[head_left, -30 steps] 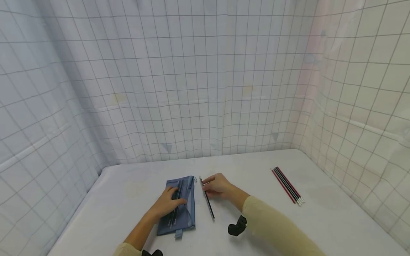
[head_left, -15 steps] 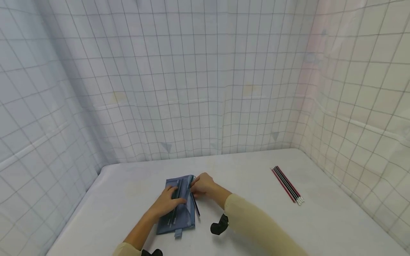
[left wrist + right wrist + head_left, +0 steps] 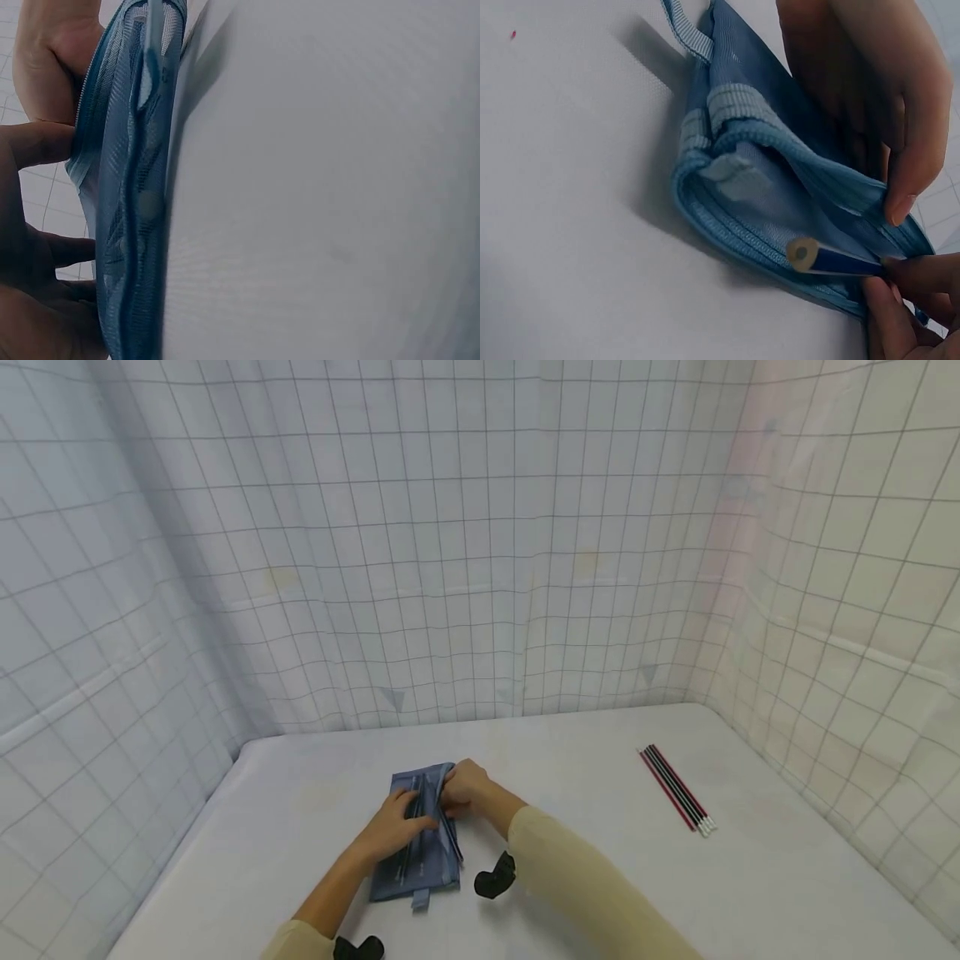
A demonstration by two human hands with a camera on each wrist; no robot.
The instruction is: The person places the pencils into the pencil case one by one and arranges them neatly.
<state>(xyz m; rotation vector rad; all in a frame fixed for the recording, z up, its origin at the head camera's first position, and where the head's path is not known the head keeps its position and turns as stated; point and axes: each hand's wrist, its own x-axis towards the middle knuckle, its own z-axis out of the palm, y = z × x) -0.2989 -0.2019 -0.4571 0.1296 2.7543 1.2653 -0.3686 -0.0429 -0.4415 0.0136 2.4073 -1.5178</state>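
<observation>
A blue mesh pencil case (image 3: 431, 868) lies on the table with several dark pencils inside. My left hand (image 3: 393, 828) rests over its top, fingers on the mesh. In the left wrist view the thumb of the left hand (image 3: 34, 247) touches the zipper edge. The case's mouth gapes in the right wrist view, the upper layer held up between left thumb and fingers. My right hand (image 3: 467, 787) pinches a dark pencil (image 3: 840, 262) at that mouth, with its flat end pointing out between the zipper edges. The rest of the pencil is hidden by the fingers and case.
Several red and black pencils (image 3: 677, 791) with white ends lie side by side at the table's right. White gridded curtains (image 3: 480, 610) hang behind and along both sides of the white table (image 3: 570, 760).
My right hand has carried the pencil leftward from beside the pencil case to its open side. The left hand has stayed on the case, whose upper layer has risen.
</observation>
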